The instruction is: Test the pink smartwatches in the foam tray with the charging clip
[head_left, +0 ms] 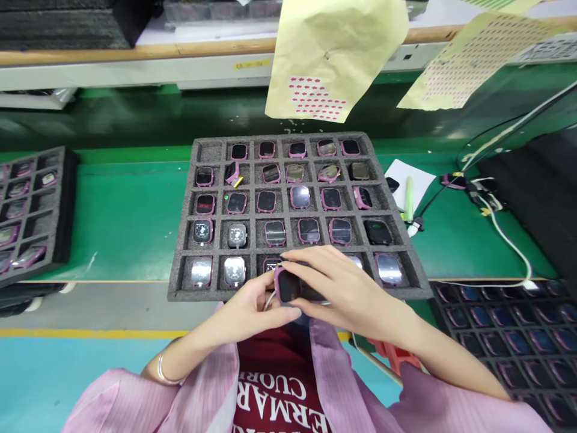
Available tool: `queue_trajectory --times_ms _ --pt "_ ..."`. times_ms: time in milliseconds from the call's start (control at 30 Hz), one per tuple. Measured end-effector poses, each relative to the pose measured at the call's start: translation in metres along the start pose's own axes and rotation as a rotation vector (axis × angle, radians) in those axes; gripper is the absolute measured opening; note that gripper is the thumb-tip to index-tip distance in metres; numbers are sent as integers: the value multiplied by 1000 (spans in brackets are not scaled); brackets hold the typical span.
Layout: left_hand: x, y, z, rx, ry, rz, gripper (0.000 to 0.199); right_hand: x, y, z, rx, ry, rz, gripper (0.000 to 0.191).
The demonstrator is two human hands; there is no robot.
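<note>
A smartwatch with a purple frame and dark screen is held between my two hands, over the front edge of a grey foam tray. My left hand is closed at its left side, with the thumb below it. A short piece of white cable shows by those fingers. From the right, my right hand grips the same watch, fingers over the top and thumb underneath. Several similar watches lie in the tray's compartments, a few with lit dials, such as this lit watch. My hands hide part of the front row.
Another foam tray of watches stands at the left. White paper with a light green stick lies right of the main tray, near tangled cables. Yellow sticker sheets hang from the shelf. A dark tray sits lower right.
</note>
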State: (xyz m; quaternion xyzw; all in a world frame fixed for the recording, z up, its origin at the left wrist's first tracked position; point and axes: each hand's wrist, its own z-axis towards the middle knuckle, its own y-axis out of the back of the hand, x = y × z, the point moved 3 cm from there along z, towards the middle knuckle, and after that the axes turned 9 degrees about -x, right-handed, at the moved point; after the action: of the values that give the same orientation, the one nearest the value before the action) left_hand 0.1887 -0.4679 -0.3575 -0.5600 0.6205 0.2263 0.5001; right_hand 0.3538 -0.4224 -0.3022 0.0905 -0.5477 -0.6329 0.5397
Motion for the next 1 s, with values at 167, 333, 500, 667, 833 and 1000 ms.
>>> queue_trajectory --times_ms 167,333,500,667,833,1000 --pt "1 -6 -2 -114 -47 43 33 4 -12 5 40 27 -8 31" --pt "3 -6 -3 -202 -85 119 29 4 -14 1 26 -6 2 33" --pt "6 -4 -5 -193 -87 106 31 0 -25 -8 -16 -45 111 41" --pt "5 -5 -7 -169 -56 88 35 -2 -28 -11 -15 -116 212 43" --pt "5 -5 -7 -153 -43 93 35 -2 -31 -14 -15 -141 264 45" --pt "7 -4 -7 -146 -48 118 33 -4 -33 -16 -29 -141 276 45"
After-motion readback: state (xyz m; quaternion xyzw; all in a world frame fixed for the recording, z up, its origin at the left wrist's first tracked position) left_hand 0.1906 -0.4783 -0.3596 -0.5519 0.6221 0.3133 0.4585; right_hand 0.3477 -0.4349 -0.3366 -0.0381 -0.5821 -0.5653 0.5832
